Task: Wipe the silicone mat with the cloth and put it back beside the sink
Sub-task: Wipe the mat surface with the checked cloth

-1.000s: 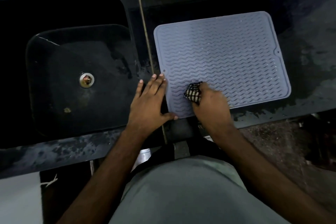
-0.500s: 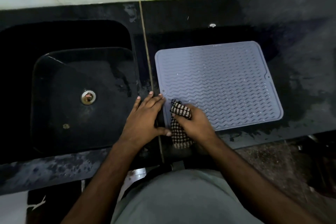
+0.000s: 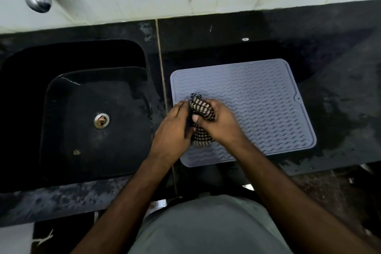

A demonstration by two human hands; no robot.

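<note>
While unlabelled, cloth (image 3: 201,107) between hands.

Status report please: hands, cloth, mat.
Left hand and right hand both grip the checked cloth, bunched over the mat's near-left part. Silicone mat flat on the counter beside the sink. Nothing in the way.

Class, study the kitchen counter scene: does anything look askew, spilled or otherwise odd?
The grey silicone mat lies slightly skewed to the counter edge. Wet patches glisten on the counter right of it. A small speck of debris sits in the sink basin. Nothing looks damaged.
</note>
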